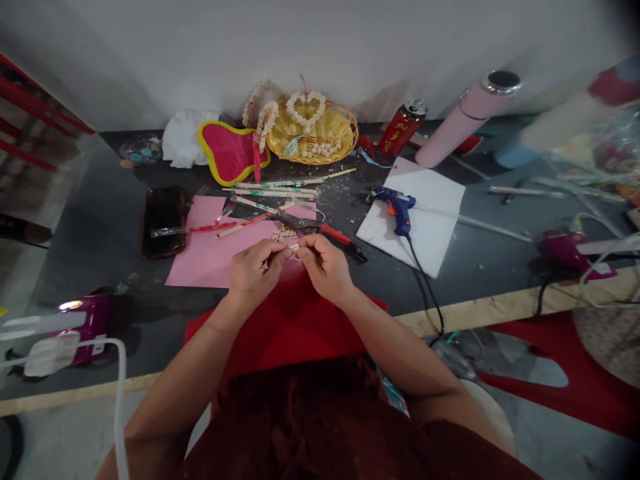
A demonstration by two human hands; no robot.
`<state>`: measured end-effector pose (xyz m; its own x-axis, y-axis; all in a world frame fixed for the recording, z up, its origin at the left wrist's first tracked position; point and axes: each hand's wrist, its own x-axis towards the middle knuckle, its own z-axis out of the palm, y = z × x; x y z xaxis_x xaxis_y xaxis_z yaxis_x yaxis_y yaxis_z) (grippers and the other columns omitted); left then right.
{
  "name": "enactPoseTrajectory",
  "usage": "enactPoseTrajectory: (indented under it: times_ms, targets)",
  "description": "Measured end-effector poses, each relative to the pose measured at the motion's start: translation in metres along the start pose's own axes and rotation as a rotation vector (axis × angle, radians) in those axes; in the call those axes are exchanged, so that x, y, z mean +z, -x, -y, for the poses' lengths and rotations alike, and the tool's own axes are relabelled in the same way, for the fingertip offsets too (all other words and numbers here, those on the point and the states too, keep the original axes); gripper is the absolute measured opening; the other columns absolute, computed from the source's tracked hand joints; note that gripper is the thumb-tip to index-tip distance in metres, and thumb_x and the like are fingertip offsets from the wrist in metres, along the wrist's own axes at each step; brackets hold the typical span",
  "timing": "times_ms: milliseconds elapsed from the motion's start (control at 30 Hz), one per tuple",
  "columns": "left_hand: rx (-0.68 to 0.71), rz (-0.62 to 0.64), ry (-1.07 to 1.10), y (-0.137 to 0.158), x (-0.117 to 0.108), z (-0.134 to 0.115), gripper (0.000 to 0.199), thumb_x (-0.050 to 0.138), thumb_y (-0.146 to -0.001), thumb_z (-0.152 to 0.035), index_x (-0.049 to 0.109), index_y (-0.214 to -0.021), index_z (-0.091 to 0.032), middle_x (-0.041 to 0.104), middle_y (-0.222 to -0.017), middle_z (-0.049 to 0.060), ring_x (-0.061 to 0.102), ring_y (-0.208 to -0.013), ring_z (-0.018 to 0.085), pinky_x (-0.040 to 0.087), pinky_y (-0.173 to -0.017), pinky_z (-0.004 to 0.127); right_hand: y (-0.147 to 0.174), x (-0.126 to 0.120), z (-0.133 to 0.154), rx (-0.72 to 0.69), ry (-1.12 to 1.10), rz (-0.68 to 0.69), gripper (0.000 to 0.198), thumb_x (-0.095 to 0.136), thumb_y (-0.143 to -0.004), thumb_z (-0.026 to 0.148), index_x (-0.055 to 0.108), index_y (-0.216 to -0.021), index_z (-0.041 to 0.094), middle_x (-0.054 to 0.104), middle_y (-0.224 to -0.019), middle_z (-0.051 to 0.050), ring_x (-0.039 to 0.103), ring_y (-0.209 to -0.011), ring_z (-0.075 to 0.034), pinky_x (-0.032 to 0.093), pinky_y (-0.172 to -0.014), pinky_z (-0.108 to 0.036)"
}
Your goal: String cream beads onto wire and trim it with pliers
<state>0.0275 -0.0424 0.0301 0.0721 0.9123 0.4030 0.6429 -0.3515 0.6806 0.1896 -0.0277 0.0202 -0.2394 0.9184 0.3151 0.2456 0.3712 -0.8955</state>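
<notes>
My left hand (257,270) and my right hand (326,268) meet over the front edge of the pink paper (200,257). Fingertips of both are pinched on a small pale wooden piece (295,247), partly hidden by the fingers. Just beyond it lies a little pile of similar pale pieces (284,234). Red-handled pliers (330,231) rest beside my right hand, their jaws pointing left. Several chopsticks (280,190), some in printed wrappers, lie behind the paper. A red cloth (295,327) spreads beneath my wrists.
A blue glue gun (397,208) rests on a white board (437,233) at right. Behind stand a wicker basket (345,133) with a beaded heart (306,110), a red can (401,130) and a pink flask (465,123). Leftward are a phone (161,220) and a purple power strip (93,327).
</notes>
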Motion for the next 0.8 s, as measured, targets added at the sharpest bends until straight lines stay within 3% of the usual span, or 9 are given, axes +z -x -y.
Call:
enactPoseTrajectory:
  times_ms: [800]
  targets:
    - [0.054,-0.014,0.023,0.0006,0.0015,0.0011,0.011,0.059,-0.085,-0.027,0.066,-0.084,-0.019,0.068,-0.072,0.0,0.057,-0.057,0.007,0.042,-0.055,0.018,0.0015,0.0029,0.0001,-0.01,0.007,-0.026,0.016,0.046,-0.093,0.032,0.055,-0.091,0.019,0.06,-0.081,-0.001,0.054,-0.07,-0.012,0.042,-0.064,-0.025]
